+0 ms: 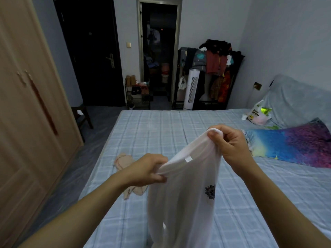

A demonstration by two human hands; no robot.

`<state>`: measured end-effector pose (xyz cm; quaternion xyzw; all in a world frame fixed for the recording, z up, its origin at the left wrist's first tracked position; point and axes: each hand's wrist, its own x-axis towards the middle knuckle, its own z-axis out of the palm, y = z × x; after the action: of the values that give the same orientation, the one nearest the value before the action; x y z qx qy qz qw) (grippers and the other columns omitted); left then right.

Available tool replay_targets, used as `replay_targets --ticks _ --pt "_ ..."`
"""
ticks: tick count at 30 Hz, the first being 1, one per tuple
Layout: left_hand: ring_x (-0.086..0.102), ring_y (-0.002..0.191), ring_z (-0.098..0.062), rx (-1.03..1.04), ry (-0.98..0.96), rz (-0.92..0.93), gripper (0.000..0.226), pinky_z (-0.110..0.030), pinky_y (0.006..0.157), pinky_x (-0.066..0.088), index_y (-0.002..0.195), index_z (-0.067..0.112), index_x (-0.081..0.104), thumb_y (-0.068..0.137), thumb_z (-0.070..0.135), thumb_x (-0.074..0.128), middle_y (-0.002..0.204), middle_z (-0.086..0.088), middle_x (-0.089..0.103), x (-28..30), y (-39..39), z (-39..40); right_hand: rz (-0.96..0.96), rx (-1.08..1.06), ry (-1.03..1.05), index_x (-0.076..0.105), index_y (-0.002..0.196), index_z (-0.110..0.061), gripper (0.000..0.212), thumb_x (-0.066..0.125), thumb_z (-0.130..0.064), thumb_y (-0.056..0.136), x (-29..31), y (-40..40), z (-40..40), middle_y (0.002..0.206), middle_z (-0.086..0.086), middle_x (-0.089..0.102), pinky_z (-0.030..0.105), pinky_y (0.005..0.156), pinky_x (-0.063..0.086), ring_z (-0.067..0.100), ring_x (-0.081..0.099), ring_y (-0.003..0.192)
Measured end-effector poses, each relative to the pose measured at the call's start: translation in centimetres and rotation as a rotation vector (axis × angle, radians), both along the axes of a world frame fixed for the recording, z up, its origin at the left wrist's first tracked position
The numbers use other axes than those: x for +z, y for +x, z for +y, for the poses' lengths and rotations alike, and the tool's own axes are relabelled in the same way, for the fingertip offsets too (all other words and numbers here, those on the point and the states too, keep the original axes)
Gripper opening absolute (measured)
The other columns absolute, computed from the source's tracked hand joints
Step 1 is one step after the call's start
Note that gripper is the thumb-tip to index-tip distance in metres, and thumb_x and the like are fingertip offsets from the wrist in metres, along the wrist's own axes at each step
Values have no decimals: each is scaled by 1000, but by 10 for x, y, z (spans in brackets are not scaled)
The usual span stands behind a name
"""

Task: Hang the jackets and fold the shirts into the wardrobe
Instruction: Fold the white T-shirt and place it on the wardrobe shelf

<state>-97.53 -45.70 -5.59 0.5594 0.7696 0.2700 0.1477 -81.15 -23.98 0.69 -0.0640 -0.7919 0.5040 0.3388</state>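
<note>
Currently: white shirt [180, 194] held up in the air above the bed [161, 126], hanging below both hands. Left hand [145, 170] grips a bunched fold of the top edge, fingers curled round the cloth. Right hand [231, 144] pinches the same edge higher and farther across the bed, thumb and fingers closed on the fabric. A small label shows on the shirt between the two grips; a dark print sits lower on the side under the right hand.

Judged step: opening the shirt out before folding. To do it well, slide each hand out to a shoulder seam so the cloth hangs flat, then lay it on bare sheet nearer than the pink garment [123, 161], which lies on the bed just past the left hand. Smooth before folding.

Wardrobe [26, 104] stands beyond the left side of the bed, doors closed; it needs opening later.
</note>
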Motion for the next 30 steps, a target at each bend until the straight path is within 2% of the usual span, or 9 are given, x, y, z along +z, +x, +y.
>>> replay_targets --ticks 3,7,9,12,16,20,23,25,30 --pt "56 74 -6 133 106 -31 19 -22 64 42 78 28 60 77 33 79 76 12 60 4 -13 -8 -13 0 3 73 87 -14 16 60 -13 95 1 2 6 80 -4 70 15 65 49 5 61 74" --pt "59 72 -10 240 219 9 20 -28 62 42 78 24 64 74 24 83 74 6 63 25 -34 -18 -45 3 2 75 85 -18 16 62 -14 94 3 -1 18 79 -2 71 16 65 49 6 61 73" --pt "61 71 -12 235 254 33 18 -32 62 45 78 25 65 75 22 82 74 5 65 44 -43 -24 -24 -12 -4 76 83 -21 17 64 -14 93 8 -6 24 79 -2 72 16 65 48 8 61 73" --pt "61 72 -9 208 284 141 22 -28 63 45 80 30 64 78 17 82 76 9 65 77 -50 -32 34 -36 10 76 83 -23 16 66 -14 92 26 -12 30 75 -8 72 13 65 46 3 60 70" --pt "64 79 -15 162 363 293 15 -34 69 53 89 21 68 81 18 80 84 8 67 128 -58 -44 201 -70 49 75 88 -17 7 68 -17 90 64 -22 37 75 -12 69 13 65 45 3 58 71" --pt "63 79 -15 160 489 319 11 -27 67 50 93 21 66 86 20 74 86 7 66 160 -56 -51 275 -74 153 75 91 -13 8 68 -17 91 91 -26 38 74 -13 69 11 62 43 1 57 68" --pt "60 72 -8 215 493 233 12 -24 63 45 88 28 63 87 22 73 81 7 64 148 -59 -51 188 -72 250 76 88 -13 8 68 -15 91 80 -30 36 73 -10 70 10 56 42 0 57 61" --pt "60 70 -7 257 462 173 15 -28 64 47 83 31 65 84 23 77 79 7 66 129 -63 -53 85 -51 277 76 83 -16 9 70 -14 89 58 -33 36 69 -6 69 13 54 42 1 57 59" --pt "67 73 -24 322 336 59 26 -48 69 54 81 21 69 74 44 78 78 -3 70 88 -64 -64 -175 72 117 78 85 -18 6 73 -15 86 8 -34 35 76 0 74 17 61 49 8 66 68"
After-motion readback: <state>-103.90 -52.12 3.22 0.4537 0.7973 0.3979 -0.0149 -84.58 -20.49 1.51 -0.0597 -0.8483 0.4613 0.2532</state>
